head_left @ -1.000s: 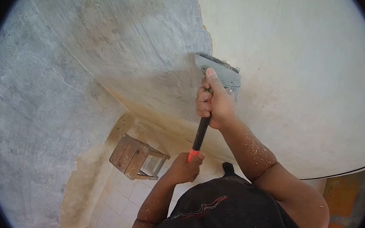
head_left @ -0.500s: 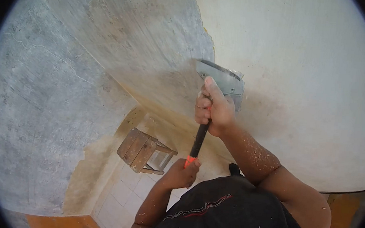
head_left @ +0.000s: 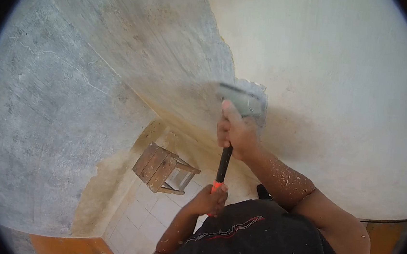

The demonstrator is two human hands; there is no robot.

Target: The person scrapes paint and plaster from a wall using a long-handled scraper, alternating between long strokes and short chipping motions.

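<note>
My right hand (head_left: 239, 136) is closed round the upper part of a long-handled scraper (head_left: 224, 165), close behind its wide grey blade, thumb laid along the back of the blade. My left hand (head_left: 210, 202) grips the orange lower end of the black handle, near my shirt. The blade lies against the wall at the border between bare grey plaster (head_left: 181, 47) and a pale coating (head_left: 334, 66). Motion blurs the blade somewhat. A small jagged bare patch shows around its upper and right edges.
A wooden stool (head_left: 155, 168) stands on the white floor tiles (head_left: 144, 218) below, left of my left hand. Another grey wall (head_left: 43, 127) with a thin crack meets the worked wall at a corner. Pale flecks dot my arm and dark shirt.
Both hands have drawn the scraper down the wall toward my body. Beyond the blade, a strip of grey plaster now shows where it was before.
</note>
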